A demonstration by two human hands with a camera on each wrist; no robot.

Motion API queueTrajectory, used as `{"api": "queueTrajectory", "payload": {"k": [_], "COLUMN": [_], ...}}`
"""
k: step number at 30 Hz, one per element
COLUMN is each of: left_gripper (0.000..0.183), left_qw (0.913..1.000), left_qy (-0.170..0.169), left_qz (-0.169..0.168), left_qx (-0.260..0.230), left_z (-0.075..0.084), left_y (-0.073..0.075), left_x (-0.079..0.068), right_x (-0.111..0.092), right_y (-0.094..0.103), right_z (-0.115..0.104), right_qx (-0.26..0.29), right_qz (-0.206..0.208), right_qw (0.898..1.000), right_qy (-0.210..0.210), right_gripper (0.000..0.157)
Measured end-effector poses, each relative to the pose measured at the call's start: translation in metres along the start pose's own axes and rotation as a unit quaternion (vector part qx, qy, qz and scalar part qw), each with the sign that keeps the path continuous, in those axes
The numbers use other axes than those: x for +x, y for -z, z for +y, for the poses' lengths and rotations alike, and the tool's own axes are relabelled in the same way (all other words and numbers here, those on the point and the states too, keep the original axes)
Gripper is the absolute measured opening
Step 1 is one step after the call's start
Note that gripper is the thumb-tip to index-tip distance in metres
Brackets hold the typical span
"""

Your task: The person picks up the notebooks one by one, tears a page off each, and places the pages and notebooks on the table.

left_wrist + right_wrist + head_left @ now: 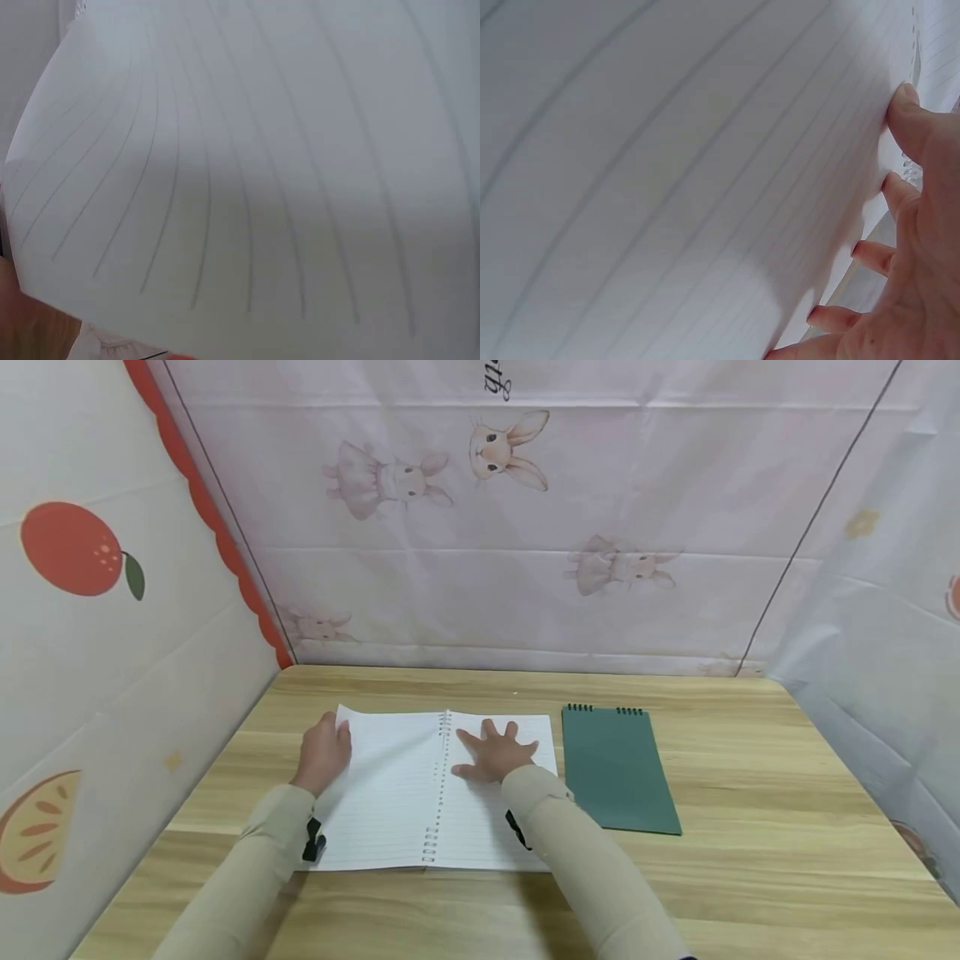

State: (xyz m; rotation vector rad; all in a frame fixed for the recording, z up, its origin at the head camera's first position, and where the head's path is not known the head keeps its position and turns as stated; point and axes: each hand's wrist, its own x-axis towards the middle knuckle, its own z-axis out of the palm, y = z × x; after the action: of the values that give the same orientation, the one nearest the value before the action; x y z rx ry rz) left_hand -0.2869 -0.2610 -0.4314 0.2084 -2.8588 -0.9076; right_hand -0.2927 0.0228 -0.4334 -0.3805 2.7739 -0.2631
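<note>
- The notebook [491, 835] is spread open on the table [750, 827], in front of the person and between the two forearms.
- Its two halves are joined by a coil [430, 843] down the middle, and both are covered with ruled lines.
- The outer edge of the left page [386, 802] is gripped near its top corner by the left hand [324, 753], the fingers curled; how many of them are hidden behind the paper cannot be told.
- That top corner is raised, and the sheet is seen bowed in the left wrist view.
- The right page [536, 735] is pressed by the right hand [495, 753], whose fingers are spread wide, with nothing grasped; the thumb is placed nearest the coil.
- A green pad [618, 768] is set just to the right of the notebook, its black rings [630, 711] turned to the far side and its near left corner covered by the right sleeve [592, 860].
- The table is backed by a cloth [480, 602] printed with rabbits.
</note>
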Motion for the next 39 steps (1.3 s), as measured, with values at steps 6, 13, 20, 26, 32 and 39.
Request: {"api": "queueTrajectory", "payload": {"k": [6,13,20,26,32,39], "left_gripper": [0.040,0.054,0.062,0.076,0.080,0.074], "left_qw": [0.9990,0.9989,0.9986,0.9916,0.9837,0.9842], "left_qy": [0.014,0.027,0.022,0.016,0.034,0.058], "left_qz": [0.043,0.011,-0.013,-0.099,-0.151,-0.136], "left_qx": [0.003,-0.038,-0.047,-0.082,-0.092,-0.098], "left_z": [-0.023,-0.023,-0.016,-0.017,-0.025,-0.031], "left_y": [0.009,0.006,0.009,0.016,0.030,0.043], "left_x": [-0.006,0.002,-0.001,-0.012,-0.041,-0.077], "right_x": [-0.001,-0.008,-0.010,-0.007,-0.002,-0.013], "right_y": [0.000,0.002,0.000,-0.002,-0.009,-0.009], "right_z": [0.006,0.007,-0.001,-0.002,0.000,0.006], "right_qx": [-0.016,-0.017,-0.010,-0.014,0.026,0.058], "right_qz": [-0.003,-0.005,0.001,0.004,0.021,0.017], "right_qw": [1.000,1.000,1.000,1.000,0.999,0.998], "right_qy": [-0.019,-0.026,-0.017,-0.020,-0.015,0.005], "right_gripper": [0.075,0.073,0.073,0.073,0.077,0.083]}}
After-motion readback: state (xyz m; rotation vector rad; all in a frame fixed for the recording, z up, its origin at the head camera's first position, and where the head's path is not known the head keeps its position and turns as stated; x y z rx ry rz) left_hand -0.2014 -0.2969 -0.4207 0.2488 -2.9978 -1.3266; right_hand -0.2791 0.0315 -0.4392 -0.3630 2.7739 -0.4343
